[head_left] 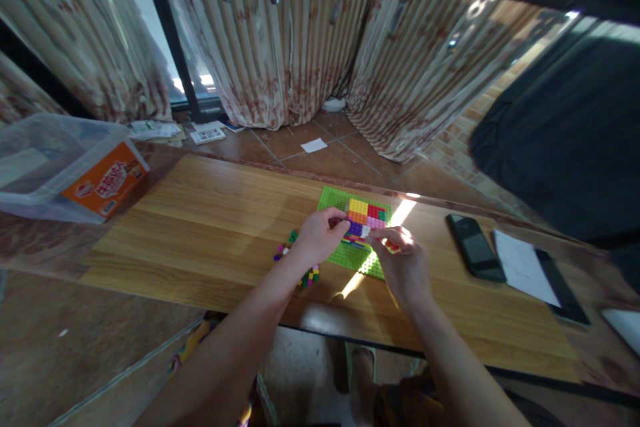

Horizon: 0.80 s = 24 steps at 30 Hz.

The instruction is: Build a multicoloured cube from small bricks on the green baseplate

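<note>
A green studded baseplate (345, 255) lies on the wooden table, with a block of coloured toy bricks (359, 207) built up on it. Yellow, orange, red, pink, purple and white bricks show on its top. My left hand (320, 238) grips the block's left side, its thumb and index finger curled against the purple bricks. At the near right corner, my right hand (404, 265) has its fingertips pinched at a white toy brick (365, 231). The fingers partly cover that corner. Beside my left wrist, several loose small bricks (311, 276) lie on the table, partly hidden by my forearm.
A black phone (475, 247), a white paper sheet (525, 265) and a dark tablet-like slab (565, 287) lie to the right on the table (215, 213). At the left stands a clear plastic bin (55, 167) with an orange label. Striped curtains (300, 33) hang beyond.
</note>
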Motion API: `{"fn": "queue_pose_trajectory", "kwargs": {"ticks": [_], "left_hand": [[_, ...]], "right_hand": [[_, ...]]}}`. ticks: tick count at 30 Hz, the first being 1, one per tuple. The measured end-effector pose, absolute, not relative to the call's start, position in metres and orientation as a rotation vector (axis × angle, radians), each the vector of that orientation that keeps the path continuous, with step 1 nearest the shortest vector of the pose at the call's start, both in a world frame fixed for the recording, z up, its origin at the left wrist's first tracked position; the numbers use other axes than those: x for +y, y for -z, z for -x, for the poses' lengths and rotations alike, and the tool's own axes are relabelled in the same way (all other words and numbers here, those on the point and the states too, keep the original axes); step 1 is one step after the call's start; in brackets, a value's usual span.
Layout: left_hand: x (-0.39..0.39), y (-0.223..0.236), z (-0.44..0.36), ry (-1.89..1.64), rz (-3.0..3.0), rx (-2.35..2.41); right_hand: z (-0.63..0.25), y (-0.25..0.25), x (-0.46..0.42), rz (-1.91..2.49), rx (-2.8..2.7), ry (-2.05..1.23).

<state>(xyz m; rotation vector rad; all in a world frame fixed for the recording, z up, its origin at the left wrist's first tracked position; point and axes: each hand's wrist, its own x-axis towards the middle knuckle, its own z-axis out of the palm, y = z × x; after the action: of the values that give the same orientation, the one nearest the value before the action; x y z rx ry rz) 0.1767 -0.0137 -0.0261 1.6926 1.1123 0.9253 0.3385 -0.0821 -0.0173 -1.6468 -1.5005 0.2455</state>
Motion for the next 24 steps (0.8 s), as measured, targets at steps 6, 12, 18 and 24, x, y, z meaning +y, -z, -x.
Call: {"fn": "queue_pose_trajectory", "kwargs": {"ticks": [6,12,18,24], "left_hand": [[-0.015,0.026,-0.179,-0.94,-1.697,1.139],[-0.015,0.024,-0.179,-0.924,-1.659,1.165],[-0.013,0.027,-0.177,-0.915,-1.68,1.147],[-0.011,0.029,-0.176,-0.921,-1.694,1.106]], "right_hand": [[-0.337,0.02,-0.081,1.55,-1.497,-0.266],[-0.338,0.023,-0.082,1.517,-1.531,-0.25],[-0.347,0.017,-0.083,1.649,-1.618,-0.113],[-0.349,0.019,-0.071,1.606,-1.724,0.005]]}}
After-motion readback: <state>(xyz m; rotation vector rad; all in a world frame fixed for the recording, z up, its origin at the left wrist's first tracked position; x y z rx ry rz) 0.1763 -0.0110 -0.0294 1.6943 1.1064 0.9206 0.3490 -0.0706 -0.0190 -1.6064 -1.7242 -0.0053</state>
